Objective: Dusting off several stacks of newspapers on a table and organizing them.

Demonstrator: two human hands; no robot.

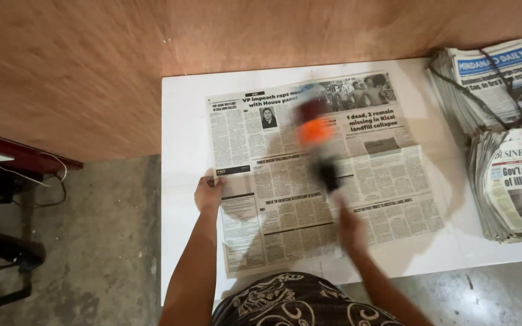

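Note:
An open newspaper (309, 181) lies spread flat on a white table (182, 121). My left hand (209, 194) grips the paper's left edge, fingers curled over it. My right hand (351, 228) is over the lower middle of the page and blurred by motion. From it a blurred tool (320, 148) reaches up across the page; it has a black part near the hand, an orange middle and a dark red end. Its exact shape cannot be made out.
Two stacks of folded newspapers (502, 139) sit on the table's right end, the far one tied with dark string. A brown plywood wall (152, 36) runs behind the table. At the left are concrete floor (92, 229), a red bench edge (19, 151) and cables.

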